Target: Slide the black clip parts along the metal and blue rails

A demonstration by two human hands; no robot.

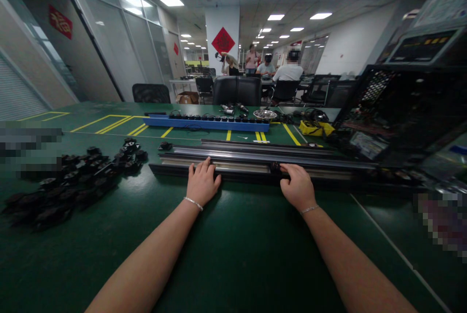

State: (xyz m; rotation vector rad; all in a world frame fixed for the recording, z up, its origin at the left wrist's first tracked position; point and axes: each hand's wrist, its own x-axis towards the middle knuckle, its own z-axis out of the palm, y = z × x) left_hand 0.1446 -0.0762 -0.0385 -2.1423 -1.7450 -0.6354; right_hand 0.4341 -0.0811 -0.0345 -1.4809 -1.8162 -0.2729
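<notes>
A long black rail point(241, 171) with a pale channel along its length lies crosswise in front of me on the green table. My left hand point(202, 182) rests on its left part, fingers spread over the edge and holding nothing. At the channel sits a small black part point(275, 167), its exact kind too small to make out. My right hand point(298, 186) has its fingers closed together against that part, the thumb tucked below. Just behind, more dark metal rails point(251, 153) lie parallel to the first.
Small black parts point(83, 172) are heaped at the left. Farther back are a blue tray point(204, 124) with black pieces, a metal dish point(264, 114) and a yellow container point(315, 128). An open black case point(408, 109) stands at the right. Several people are in the background.
</notes>
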